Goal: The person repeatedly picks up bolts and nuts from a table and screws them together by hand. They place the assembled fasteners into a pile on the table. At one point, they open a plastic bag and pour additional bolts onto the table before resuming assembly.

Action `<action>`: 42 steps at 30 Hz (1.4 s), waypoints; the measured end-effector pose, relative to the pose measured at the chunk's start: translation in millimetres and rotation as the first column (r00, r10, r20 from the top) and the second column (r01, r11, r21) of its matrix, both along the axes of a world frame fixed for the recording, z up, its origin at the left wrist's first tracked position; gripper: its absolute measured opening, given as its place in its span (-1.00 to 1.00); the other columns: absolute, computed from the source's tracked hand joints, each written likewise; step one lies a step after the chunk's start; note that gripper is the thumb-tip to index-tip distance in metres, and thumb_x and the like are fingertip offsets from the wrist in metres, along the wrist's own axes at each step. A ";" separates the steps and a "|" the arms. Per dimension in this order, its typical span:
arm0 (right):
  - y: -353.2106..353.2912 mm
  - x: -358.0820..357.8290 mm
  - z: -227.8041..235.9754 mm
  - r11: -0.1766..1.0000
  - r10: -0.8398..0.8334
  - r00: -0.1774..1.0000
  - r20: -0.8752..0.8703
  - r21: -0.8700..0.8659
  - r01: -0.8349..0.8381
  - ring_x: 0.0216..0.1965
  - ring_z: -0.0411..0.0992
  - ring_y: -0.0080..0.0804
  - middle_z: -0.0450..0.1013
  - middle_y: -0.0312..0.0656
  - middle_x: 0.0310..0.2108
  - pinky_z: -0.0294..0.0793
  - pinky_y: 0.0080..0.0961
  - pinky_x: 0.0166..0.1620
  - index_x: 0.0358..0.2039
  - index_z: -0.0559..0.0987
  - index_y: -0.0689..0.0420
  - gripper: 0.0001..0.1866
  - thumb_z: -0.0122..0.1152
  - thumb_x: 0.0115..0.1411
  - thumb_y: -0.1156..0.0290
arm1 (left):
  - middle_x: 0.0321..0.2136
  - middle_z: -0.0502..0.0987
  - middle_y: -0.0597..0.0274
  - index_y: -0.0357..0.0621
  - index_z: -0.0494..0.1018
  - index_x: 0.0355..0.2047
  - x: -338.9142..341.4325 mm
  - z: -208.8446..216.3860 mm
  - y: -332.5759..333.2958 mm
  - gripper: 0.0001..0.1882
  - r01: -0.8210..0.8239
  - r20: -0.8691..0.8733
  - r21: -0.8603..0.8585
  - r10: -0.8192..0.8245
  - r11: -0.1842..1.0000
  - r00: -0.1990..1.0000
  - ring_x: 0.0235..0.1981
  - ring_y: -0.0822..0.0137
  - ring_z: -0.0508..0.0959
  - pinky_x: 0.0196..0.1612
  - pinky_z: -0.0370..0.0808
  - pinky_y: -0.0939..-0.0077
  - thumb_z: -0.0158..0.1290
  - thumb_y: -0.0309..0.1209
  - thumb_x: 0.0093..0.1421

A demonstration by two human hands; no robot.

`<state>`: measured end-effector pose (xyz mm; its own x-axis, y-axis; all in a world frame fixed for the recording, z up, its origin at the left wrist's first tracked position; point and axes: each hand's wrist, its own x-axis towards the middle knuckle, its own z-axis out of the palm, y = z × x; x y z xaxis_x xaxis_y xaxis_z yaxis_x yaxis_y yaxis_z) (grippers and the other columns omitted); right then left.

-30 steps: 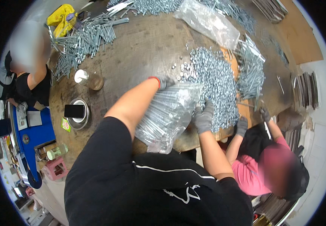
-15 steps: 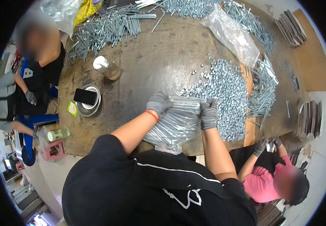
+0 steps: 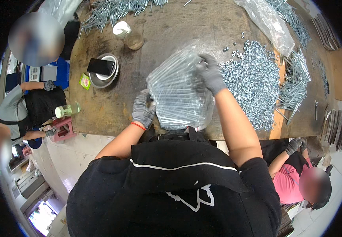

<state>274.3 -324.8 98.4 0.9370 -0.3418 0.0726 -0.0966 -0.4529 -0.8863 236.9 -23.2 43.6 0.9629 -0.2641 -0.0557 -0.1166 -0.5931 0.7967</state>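
Observation:
A clear plastic bag packed with long thin metal rods lies in front of me by the table's near edge, the rods fanned roughly crosswise inside. My left hand, in a grey glove, grips the bag's left side with the thumb against its edge. At the bag's upper right is my right hand, also gloved and smeared by motion; whether its fingers close on the plastic I cannot tell. Just right of that hand spreads a large heap of small metal nuts.
Metal bowls with a black phone on top and a white-lidded jar stand to the left. More rods lie right, below an empty plastic bag. Co-workers sit at both sides, one in pink.
The bag has turned and now lies spread flatter, its top reaching farther up the table. My left hand has shifted left and down its side; my right hand has moved up and left.

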 end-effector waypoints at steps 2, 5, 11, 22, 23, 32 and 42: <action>-19.9 -53.8 4.3 0.988 -0.105 0.966 -0.236 0.090 0.129 -0.14 0.40 -0.09 0.44 0.02 -0.22 0.35 -0.31 -0.02 -0.19 0.49 0.25 -0.65 0.14 -0.03 0.41 | -0.29 0.45 0.02 -0.27 0.37 -0.15 -16.0 41.2 -9.0 -0.64 0.242 0.044 0.086 -0.247 0.966 0.968 -0.24 0.13 0.47 -0.07 0.38 0.33 0.04 -0.55 -0.02; -36.6 -153.3 -22.9 0.922 0.009 0.974 -0.226 -0.376 -0.096 -0.21 0.40 -0.11 0.44 -0.02 -0.28 0.35 -0.30 -0.04 -0.21 0.51 0.15 -0.69 0.12 -0.04 0.45 | -0.39 0.48 0.07 -0.16 0.41 -0.19 -37.9 38.2 -15.5 -0.70 0.727 -0.192 0.208 -0.702 0.654 0.686 -0.34 0.05 0.48 -0.22 0.41 0.24 0.04 -0.34 0.05; 18.5 -231.3 -40.6 0.646 0.333 0.927 -0.175 -0.673 -0.359 -0.04 0.28 -0.13 0.29 -0.10 -0.03 0.21 -0.11 0.04 -0.14 0.48 -0.07 -0.65 0.04 -0.01 0.42 | -0.15 0.43 -0.01 0.00 0.09 0.21 -72.6 -5.9 -42.2 -0.35 0.872 -0.275 0.230 -0.831 0.431 0.483 -0.25 0.05 0.50 -0.13 0.43 0.22 -0.01 -0.19 0.11; 26.3 -210.3 -51.0 0.485 0.398 0.816 -0.419 -0.659 -0.575 0.03 0.22 -0.21 0.28 -0.17 -0.04 0.09 -0.15 0.12 -0.15 0.45 0.06 -0.64 -0.04 0.01 0.30 | -0.48 0.54 -0.10 -0.32 0.46 -0.21 -98.5 -12.2 -83.6 -0.64 0.784 -0.224 0.478 -0.808 0.397 0.546 -0.42 0.00 0.57 -0.37 0.49 0.15 -0.11 -0.30 0.10; 25.1 -208.2 -43.0 0.521 0.444 0.808 -0.388 -0.621 -0.585 0.03 0.21 -0.26 0.29 -0.19 -0.04 0.11 -0.17 0.11 -0.15 0.45 0.06 -0.65 -0.06 0.01 0.32 | -0.52 0.54 -0.09 -0.32 0.46 -0.21 -105.6 -31.6 -81.4 -0.64 0.767 -0.207 0.474 -0.792 0.432 0.574 -0.46 0.00 0.56 -0.41 0.48 0.13 -0.13 -0.31 0.11; 40.1 -202.3 -59.6 0.300 0.473 0.680 -0.560 -0.623 -0.722 0.03 0.27 -0.12 0.40 -0.08 -0.09 0.07 -0.08 0.15 -0.15 0.47 0.15 -0.65 -0.11 0.08 0.29 | -0.56 0.55 -0.01 -0.21 0.50 -0.34 -107.5 -39.2 -92.1 -0.69 0.710 -0.193 0.442 -0.715 0.548 0.672 -0.54 0.06 0.55 -0.49 0.44 0.11 -0.21 -0.32 0.16; 65.9 -149.4 -28.8 0.080 0.372 0.424 -0.825 -0.427 -0.901 -0.11 0.37 -0.16 0.50 -0.08 -0.28 0.20 -0.10 0.02 -0.29 0.53 0.15 -0.63 0.12 -0.08 0.20 | -0.42 0.53 0.09 -0.14 0.48 -0.28 -115.0 -57.0 -68.5 -0.73 0.659 -0.064 0.462 -0.719 0.593 0.692 -0.40 0.13 0.54 -0.34 0.44 0.24 -0.17 -0.36 0.11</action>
